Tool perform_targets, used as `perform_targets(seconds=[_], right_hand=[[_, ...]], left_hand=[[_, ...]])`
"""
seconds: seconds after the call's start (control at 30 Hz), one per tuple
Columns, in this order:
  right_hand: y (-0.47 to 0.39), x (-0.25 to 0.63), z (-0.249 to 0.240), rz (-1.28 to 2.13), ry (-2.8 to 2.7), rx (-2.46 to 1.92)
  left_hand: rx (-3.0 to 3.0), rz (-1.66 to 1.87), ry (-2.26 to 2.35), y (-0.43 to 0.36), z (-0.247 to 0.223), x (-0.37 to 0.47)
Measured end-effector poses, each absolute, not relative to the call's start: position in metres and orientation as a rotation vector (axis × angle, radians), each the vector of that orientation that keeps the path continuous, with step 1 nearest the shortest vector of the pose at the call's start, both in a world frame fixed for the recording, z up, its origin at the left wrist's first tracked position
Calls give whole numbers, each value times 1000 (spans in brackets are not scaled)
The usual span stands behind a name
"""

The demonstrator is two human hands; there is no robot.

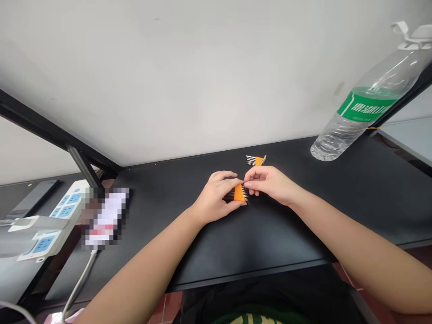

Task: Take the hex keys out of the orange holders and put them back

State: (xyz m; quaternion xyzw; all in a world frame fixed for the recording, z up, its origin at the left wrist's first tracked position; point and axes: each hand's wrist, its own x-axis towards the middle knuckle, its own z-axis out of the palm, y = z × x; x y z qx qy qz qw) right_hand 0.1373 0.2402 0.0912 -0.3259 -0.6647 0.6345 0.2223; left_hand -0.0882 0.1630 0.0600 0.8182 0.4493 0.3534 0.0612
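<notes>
A hex key set with an orange holder (240, 193) lies on the black desk, its metal keys sticking out on both sides. My left hand (216, 198) is closed around it, thumb along the near edge and fingers over the far one. At the upper right corner of the holder, my right hand (266, 182) pinches with thumb and forefinger at the end of one hex key, most of which is hidden. Just beyond my right hand lies a second group of metal keys in an orange holder (259, 160), partly covered by that hand.
A large clear bottle (362, 105) with a green label stands at the back right. On the left are a blurred-out phone-like item (107, 218) with a white cable (79, 281), a white power strip (65, 211) and a dark metal frame (50, 128). A white wall (189, 81) closes the back.
</notes>
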Motion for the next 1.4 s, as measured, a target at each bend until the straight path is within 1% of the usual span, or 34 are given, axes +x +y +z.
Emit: perform_targets(seconds=[0.07, 0.13, 0.17, 0.2, 0.37, 0.6, 0.7, 0.87, 1.03, 1.17, 1.4], right_hand=[[247, 149, 97, 1448, -2001, -1014], [256, 163, 101, 895, -2234, -1132], [261, 170, 102, 679, -2345, -1201], [265, 176, 101, 566, -2452, -1263], [274, 177, 90, 427, -2732, -1333], [256, 152, 93, 165, -2870, -1443], [251, 151, 95, 142, -2897, -1393], [245, 151, 96, 206, -2941, -1289], [243, 151, 100, 527, -2879, -1184], [244, 150, 100, 662, -2709, -1018], [241, 145, 95, 634, -2582, -829]], left_hand=[[2410, 1050, 1421, 163, 61, -88], [2335, 1028, 1482, 162, 62, -88], [2308, 1018, 1498, 162, 62, -89], [2286, 1011, 1504, 162, 62, -89], [2146, 965, 1498, 160, 62, -89], [2140, 967, 1460, 161, 64, -88], [2123, 978, 1465, 162, 65, -88], [2094, 952, 1487, 163, 64, -89], [2097, 917, 1517, 165, 64, -90], [2145, 884, 1511, 165, 65, -89], [2239, 910, 1503, 166, 65, -89]])
